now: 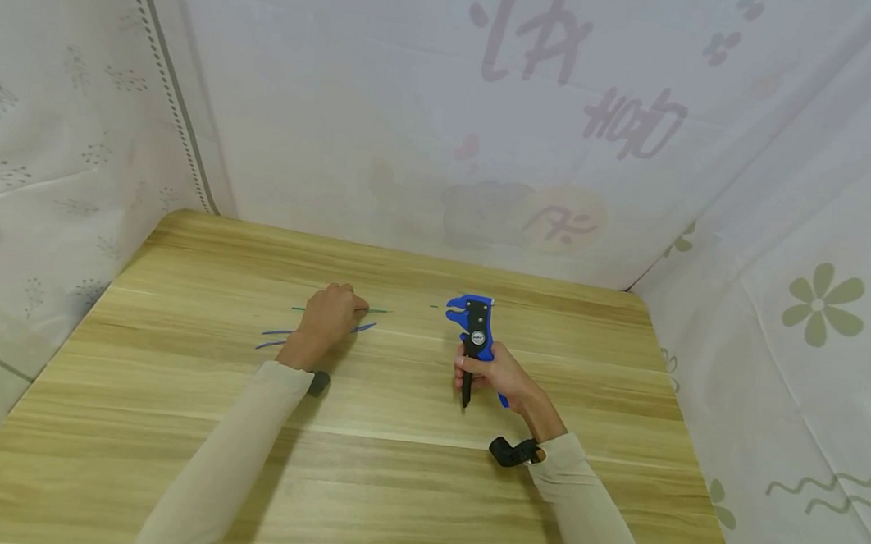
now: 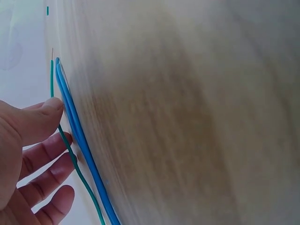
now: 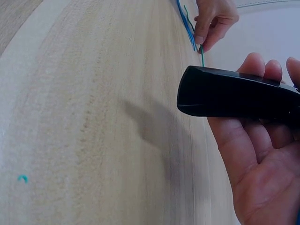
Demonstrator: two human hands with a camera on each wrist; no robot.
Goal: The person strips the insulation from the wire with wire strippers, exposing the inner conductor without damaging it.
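Pinching the green wire [image 2: 51, 77] beside two blue wires [image 2: 82, 140], your left hand [image 1: 328, 312] is probably at the setting-down step, one end bare; whether it touches the surface [image 1: 395, 483] is unclear. Your right hand [image 1: 502, 374] grips the stripper [image 1: 479, 328]. Next calls for releasing the wire.

My left fingers [image 1: 361, 303] hold a thin green wire [image 1: 378, 310], its ends showing on either side of them, and blue wires [image 1: 363, 327] lie on the wood-grain counter [image 1: 365, 490] just nearer to me than those fingers. Well to their right, my right fingers [image 1: 480, 382] grip a blue-and-black wire stripper [image 1: 477, 323], its head beyond them with the notched mouth facing left, toward a small dark scrap [image 1: 434, 306].
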